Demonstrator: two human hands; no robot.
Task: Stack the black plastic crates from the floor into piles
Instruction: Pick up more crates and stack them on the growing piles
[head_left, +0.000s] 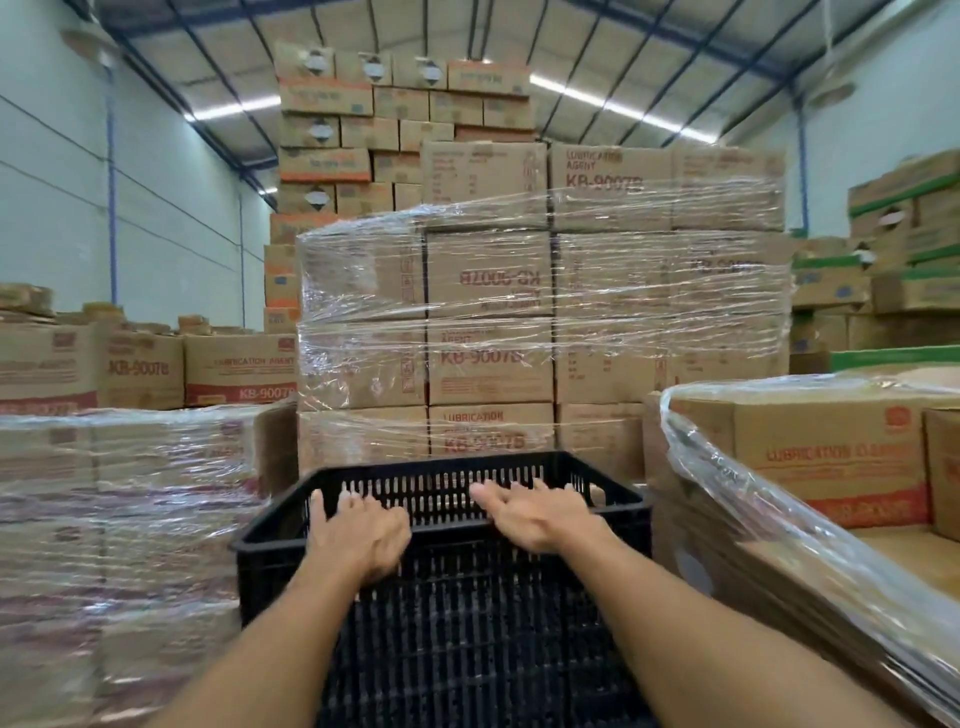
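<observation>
Head view, near field: both forearms extend forward over a black plastic crate (441, 571) that stands directly ahead at about waist level. Its slotted near wall runs down out of frame, so whether it sits on other crates cannot be determined; the height suggests it tops a pile. The left hand (358, 535) rests on the near rim, left of centre, fingers (318, 506) spread and curled loosely over the edge, not clamped. The right hand (540, 514) lies flat with its fingers extended over the crate's open interior, gripping nothing.

Judgement: the crate is being seated or squared on its pile. To do this well, press down evenly with both palms on opposite parts of the rim, check that all four corners nest flush, and keep fingertips clear of the gap between rims.

Mid field: a shrink-wrapped pallet of cartons (130, 545) stands close on the left, and a wrapped stack of brown boxes (810, 467) close on the right, leaving a narrow aisle. Beyond, a tall wrapped pallet (545, 312) faces the crate, with higher carton stacks (395, 114) behind it.
</observation>
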